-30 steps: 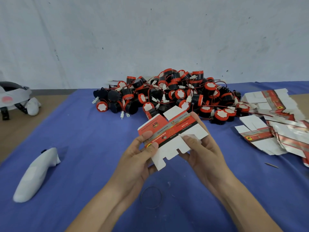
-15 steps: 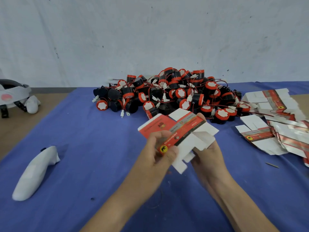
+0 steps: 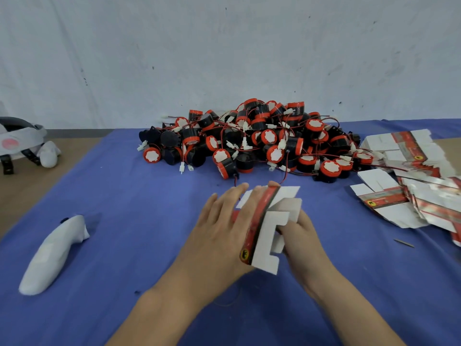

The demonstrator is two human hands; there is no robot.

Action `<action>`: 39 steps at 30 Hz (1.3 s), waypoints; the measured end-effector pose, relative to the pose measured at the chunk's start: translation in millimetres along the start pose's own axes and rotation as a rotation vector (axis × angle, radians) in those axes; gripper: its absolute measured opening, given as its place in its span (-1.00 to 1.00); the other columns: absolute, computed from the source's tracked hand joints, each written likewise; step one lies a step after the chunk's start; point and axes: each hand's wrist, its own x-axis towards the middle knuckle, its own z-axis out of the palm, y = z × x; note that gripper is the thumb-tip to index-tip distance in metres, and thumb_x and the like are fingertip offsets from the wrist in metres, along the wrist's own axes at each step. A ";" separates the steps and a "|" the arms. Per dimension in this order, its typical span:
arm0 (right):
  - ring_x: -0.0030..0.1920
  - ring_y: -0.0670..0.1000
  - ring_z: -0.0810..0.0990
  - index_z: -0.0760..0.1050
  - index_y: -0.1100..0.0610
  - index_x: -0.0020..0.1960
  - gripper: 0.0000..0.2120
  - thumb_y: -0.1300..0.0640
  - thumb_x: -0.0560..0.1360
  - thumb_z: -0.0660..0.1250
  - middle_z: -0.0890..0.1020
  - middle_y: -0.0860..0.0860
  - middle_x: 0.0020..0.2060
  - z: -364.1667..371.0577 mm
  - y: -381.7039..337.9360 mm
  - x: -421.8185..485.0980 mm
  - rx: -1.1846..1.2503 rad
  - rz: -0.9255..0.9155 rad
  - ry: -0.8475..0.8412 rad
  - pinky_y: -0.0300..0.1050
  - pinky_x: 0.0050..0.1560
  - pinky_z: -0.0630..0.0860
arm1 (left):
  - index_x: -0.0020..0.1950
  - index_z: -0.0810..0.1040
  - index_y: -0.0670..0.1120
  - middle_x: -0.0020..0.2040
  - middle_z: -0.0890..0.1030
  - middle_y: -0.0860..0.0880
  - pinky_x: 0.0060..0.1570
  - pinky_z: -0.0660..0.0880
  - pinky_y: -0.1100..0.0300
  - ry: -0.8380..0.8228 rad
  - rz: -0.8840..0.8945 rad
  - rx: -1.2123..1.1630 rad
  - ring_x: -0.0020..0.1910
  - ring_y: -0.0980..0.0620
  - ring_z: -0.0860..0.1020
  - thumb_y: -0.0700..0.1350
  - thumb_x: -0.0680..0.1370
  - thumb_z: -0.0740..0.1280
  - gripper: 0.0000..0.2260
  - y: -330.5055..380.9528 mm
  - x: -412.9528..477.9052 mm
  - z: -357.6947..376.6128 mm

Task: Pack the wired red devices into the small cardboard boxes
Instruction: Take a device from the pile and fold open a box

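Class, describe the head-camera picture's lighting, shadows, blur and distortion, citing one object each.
Head view: light is soft and even, with only a faint shadow beside the white plastic controller on the blue cloth; head view: the left hand and the red-and-white cardboard carton look motion-smeared, while the pile of red-and-black wired devices is sharper; head view: the cloth's far edge curves slightly.

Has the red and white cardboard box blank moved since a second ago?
Yes. The red and white cardboard box blank has swung edge-on, its long axis pointing at the pile of wired red devices.
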 end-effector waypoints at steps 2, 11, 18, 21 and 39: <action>-0.01 -0.08 0.69 0.56 0.06 0.24 -0.65 0.19 0.49 0.21 0.73 -0.10 -0.05 0.5 -7.6 -1.6 -0.053 -0.068 -0.056 -0.27 -0.13 0.59 | 0.60 -0.11 0.05 0.58 0.14 0.04 0.53 0.14 -0.16 -0.070 -0.039 -0.081 0.57 0.00 0.12 0.39 0.46 0.16 -0.15 -5.8 0.5 -1.3; 0.35 0.01 0.54 0.54 -0.13 0.36 -0.33 -0.49 0.43 0.18 0.62 -0.02 0.30 -2.7 -18.8 -6.8 0.043 0.017 -0.286 0.10 0.43 0.38 | 0.37 -0.11 0.58 0.36 0.11 0.63 0.36 0.30 0.39 -0.024 -0.191 -0.636 0.38 0.55 0.15 0.30 0.24 0.52 -0.04 -12.1 9.4 -27.0; 0.52 -0.15 0.31 0.23 -0.15 0.57 -0.33 -0.44 0.55 0.07 0.38 -0.21 0.50 14.0 -23.6 -14.7 -0.004 -0.308 -0.237 -0.16 0.48 0.32 | 0.47 0.16 0.37 0.29 0.52 0.30 0.19 0.50 0.34 0.049 -0.344 -1.051 0.30 0.23 0.50 0.35 0.24 0.55 -0.10 -15.1 9.9 -28.8; 0.54 -0.06 0.29 0.19 -0.12 0.59 -0.41 -0.31 0.63 0.07 0.38 -0.13 0.51 18.8 -19.0 -21.9 -0.085 -0.383 -0.239 -0.13 0.46 0.33 | 0.49 0.19 0.32 0.33 0.53 0.20 0.23 0.54 0.09 0.031 -0.353 -1.125 0.33 0.13 0.52 0.41 0.22 0.52 -0.08 -11.6 7.8 -30.0; -0.34 0.07 0.72 0.73 0.02 -0.28 -0.52 -0.32 0.45 0.25 0.73 0.13 -0.28 11.4 -30.1 -11.4 0.397 0.228 0.032 -0.13 -0.46 0.59 | 0.19 0.66 0.13 0.10 0.71 -0.04 0.02 0.62 0.19 -0.221 -0.498 -1.544 0.10 0.01 0.68 0.35 0.46 0.34 -0.57 -5.3 7.6 -37.2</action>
